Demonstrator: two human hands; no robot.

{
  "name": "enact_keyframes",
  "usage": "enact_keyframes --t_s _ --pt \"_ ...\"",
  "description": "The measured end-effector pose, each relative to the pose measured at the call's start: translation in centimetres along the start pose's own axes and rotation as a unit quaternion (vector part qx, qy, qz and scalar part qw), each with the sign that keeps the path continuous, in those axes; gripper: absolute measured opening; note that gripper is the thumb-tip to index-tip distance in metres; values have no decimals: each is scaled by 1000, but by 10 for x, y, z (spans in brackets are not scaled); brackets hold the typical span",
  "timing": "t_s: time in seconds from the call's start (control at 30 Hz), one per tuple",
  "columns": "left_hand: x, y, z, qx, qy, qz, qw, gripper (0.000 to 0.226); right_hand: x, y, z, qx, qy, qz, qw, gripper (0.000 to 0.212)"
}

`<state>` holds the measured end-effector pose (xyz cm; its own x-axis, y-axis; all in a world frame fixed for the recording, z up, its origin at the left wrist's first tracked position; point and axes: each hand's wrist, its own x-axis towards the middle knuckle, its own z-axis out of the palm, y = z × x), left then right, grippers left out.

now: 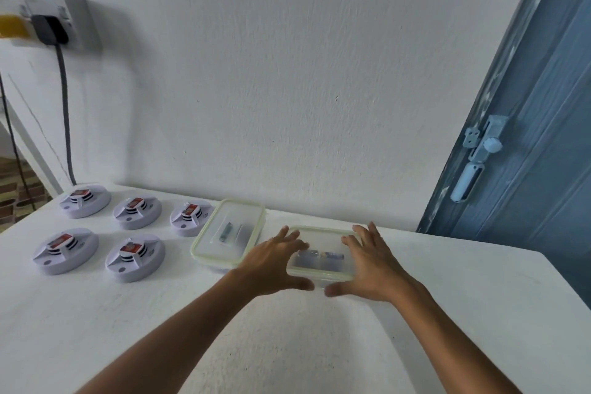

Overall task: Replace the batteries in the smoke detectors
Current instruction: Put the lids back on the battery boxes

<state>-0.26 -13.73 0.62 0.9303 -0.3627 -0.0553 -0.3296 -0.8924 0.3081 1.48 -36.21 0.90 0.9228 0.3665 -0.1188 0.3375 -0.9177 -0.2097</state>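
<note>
We hold our left hand (275, 265) and right hand (371, 269), fingers spread, on the near lidded box (323, 270) with batteries (323, 255) inside, on the white worktop (287, 345).

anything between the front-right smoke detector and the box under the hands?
Yes, head view: the other lidded container sits between that detector and the container that the left hand and right hand flank.

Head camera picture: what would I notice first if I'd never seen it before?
Probably the two hands, left hand and right hand, spread on either end of a clear lidded box near the table's middle. Next, five round white smoke detectors in two rows at the left, beside a second clear box.
</note>
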Motion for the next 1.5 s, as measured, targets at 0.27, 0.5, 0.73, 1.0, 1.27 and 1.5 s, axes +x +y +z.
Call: enact_keyframes --t_s 0.27,0.5,0.73,1.0,1.27,1.5 --pt "2 0 8 85 57 35 994 73 3 5 17 119 73 -12 990 114" --pt "4 -9 22 98 86 73 989 64 4 2 23 99 132 -30 986 101" --pt "1 7 21 -104 89 -95 986 74 -3 -28 23 -56 133 90 985 102" --pt "-6 12 5 -471 42 -263 841 77 -17 -30 6 265 94 153 947 63" --pt "-12 -7 -2 -582 -48 -224 780 45 -22 -26 8 523 -24 198 829 24" --pt "0 -4 5 -599 -60 -220 768 54 -18 -9 5 536 -44 209 816 26"
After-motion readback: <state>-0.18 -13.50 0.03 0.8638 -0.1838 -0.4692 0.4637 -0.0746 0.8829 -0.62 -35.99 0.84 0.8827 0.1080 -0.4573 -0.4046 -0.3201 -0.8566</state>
